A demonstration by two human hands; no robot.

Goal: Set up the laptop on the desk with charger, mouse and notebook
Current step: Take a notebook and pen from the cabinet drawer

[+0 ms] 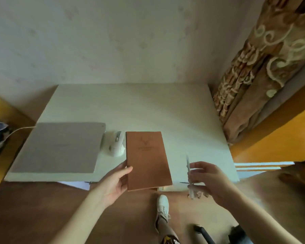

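Left hand (117, 179) gripping the brown notebook (147, 159) by its left edge, near the desk (165, 110) front, just right of the white mouse (114, 143); closed laptop (60, 147) at far left, cable plugged in; right hand (207, 180) pinching a blurred pen (188, 171) upright

The far half of the desk (139, 106) lies bare from the wall to its right edge, open to a reaching hand. Along the near edge the closed laptop (58, 147) fills the left side, the white mouse (114, 144) sits just beside it, and the brown notebook (147, 160) touches the mouse (no gap there). Right of the notebook the surface is bare. A patterned curtain (257, 71) hems the far right corner.
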